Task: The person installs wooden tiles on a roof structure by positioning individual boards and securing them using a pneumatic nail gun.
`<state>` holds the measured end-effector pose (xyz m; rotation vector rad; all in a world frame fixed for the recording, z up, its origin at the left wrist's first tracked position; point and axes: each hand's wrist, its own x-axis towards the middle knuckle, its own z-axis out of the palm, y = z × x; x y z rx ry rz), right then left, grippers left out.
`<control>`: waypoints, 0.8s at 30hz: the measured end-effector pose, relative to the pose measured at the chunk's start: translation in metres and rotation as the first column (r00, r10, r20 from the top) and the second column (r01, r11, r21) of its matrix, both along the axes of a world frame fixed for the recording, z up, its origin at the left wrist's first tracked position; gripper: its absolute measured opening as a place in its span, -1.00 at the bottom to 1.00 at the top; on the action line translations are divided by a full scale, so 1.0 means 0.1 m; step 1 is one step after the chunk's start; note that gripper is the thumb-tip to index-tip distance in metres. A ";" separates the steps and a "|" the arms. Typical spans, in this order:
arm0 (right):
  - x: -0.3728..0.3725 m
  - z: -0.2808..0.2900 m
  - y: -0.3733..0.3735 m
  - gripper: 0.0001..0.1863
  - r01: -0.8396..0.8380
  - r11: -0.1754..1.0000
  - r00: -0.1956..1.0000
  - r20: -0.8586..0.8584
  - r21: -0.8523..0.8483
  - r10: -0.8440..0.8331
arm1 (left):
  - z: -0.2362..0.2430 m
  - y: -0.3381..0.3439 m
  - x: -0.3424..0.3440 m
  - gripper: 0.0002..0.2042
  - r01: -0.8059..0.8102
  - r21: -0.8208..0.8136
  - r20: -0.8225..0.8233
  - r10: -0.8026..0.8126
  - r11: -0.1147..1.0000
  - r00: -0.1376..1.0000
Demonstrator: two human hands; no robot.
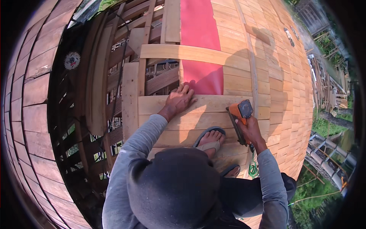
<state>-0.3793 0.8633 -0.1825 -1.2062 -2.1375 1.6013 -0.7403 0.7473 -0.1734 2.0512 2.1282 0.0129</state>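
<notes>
My left hand [178, 100] lies with its fingers spread on a wooden plank [217, 102], the fingertips reaching over its far edge toward a red sheet [206, 78]. In my right hand [251, 131] is an orange and black nail gun [238, 111], held by its handle just above the planks. A thin green hose [253, 168] lies in loops below it. Farther off, another plank [194, 53] lies across the red sheet.
Open wooden framing [118, 80] with gaps drops away on the left. A round saw blade [71, 60] and a dark cable [122, 65] are there. Overlapping wooden shingles [289, 114] cover the right slope, with greenery and a lumber pile [324, 84] below. My sandalled foot [211, 141] stands on the planks.
</notes>
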 end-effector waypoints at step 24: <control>0.13 -0.10 0.10 -0.67 -0.041 0.998 0.999 0.029 0.040 0.040 | 0.10 0.13 0.03 -0.70 0.106 0.212 0.071 -0.123 0.972 0.990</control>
